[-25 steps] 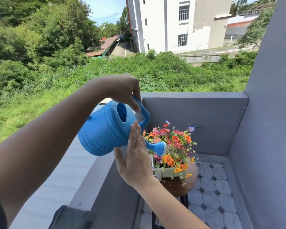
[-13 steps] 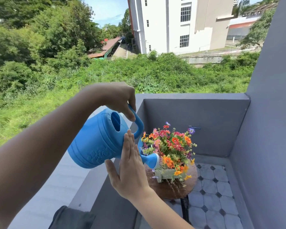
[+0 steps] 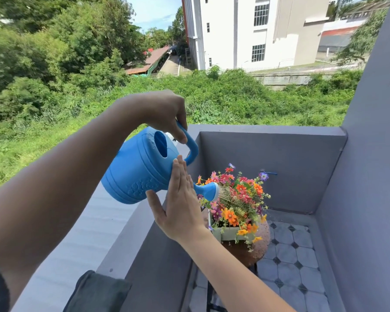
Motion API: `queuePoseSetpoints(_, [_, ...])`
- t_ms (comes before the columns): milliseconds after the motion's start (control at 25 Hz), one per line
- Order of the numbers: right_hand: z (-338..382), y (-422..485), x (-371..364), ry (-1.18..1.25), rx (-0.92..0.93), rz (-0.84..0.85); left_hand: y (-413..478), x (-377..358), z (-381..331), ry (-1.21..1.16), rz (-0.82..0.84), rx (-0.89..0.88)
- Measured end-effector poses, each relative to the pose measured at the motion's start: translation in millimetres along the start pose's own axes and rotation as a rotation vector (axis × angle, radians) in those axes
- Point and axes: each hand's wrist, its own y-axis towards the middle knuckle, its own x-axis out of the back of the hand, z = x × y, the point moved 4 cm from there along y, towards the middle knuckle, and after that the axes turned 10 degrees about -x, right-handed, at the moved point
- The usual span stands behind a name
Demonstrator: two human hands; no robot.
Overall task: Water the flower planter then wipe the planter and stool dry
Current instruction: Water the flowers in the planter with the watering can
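Note:
My left hand [image 3: 164, 113] grips the top handle of a blue watering can [image 3: 142, 172], tilted spout-down to the right. Water sprays from its rose onto the flowers [image 3: 236, 197] in a pale green planter [image 3: 230, 233]. The planter stands on a round brown stool [image 3: 252, 251] whose top is speckled with drops. My right hand [image 3: 180, 206] is flat, fingers together, pressed against the can's side near the spout base, holding nothing.
A grey parapet wall [image 3: 268, 136] encloses the balcony corner, with a wide ledge [image 3: 81, 239] on the left. A dark grey cloth [image 3: 97, 291] lies on that ledge near me. Tiled floor [image 3: 291, 266] surrounds the stool. Grass and trees lie beyond.
The can has risen a little and tipped further, and water now sprays over the flowers. My right hand stays flat on the can's side.

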Motion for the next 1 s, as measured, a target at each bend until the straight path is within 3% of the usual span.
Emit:
queuePoseSetpoints(360, [-12.6, -28.8, -8.0, 0.053, -0.05, 0.017, 5.6, -22.1, -19.2, 0.024, 0.14, -0.043])
queuePoseSetpoints(560, [-16.5, -13.1, 5.9, 0.021, -0.056, -0.047, 15.9, -9.9, -22.9, 0.002, 0.076, -0.064])
queuePoseSetpoints(800, [6.0, 20.1, 9.4, 0.056, -0.038, -0.002, 12.1, 14.8, 4.7, 0.028, 0.023, 0.014])
queuePoseSetpoints(1000, [17.9, 20.7, -2.0, 0.098, -0.023, 0.043, 4.3, 16.1, 14.6, 0.039, 0.071, 0.065])
